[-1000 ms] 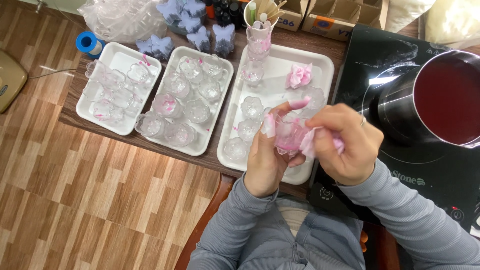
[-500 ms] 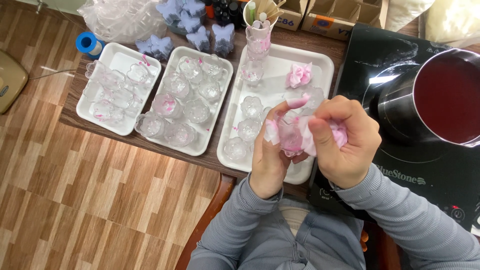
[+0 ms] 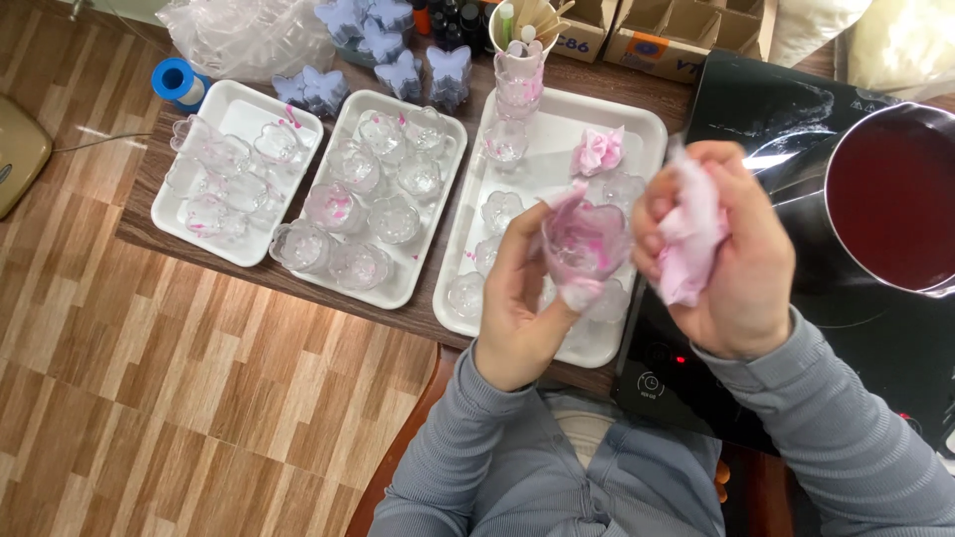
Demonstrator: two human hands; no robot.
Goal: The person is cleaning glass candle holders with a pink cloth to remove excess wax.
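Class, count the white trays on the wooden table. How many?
3: left tray by the blue tape roll, middle tray, right tray beside the cooktop, partly hidden by the hands.

Dark wood table (image 3: pixel 149 194): 3 white trays (image 3: pixel 652 129), blue tape roll (image 3: pixel 179 83), black induction hob (image 3: pixel 776 119), cardboard boxes (image 3: pixel 686 30).

brown wooden table (image 3: pixel 149 199) over parquet floor (image 3: pixel 149 398).

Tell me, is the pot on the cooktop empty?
No, the pot on the black cooktop holds a dark red liquid that fills most of its inside.
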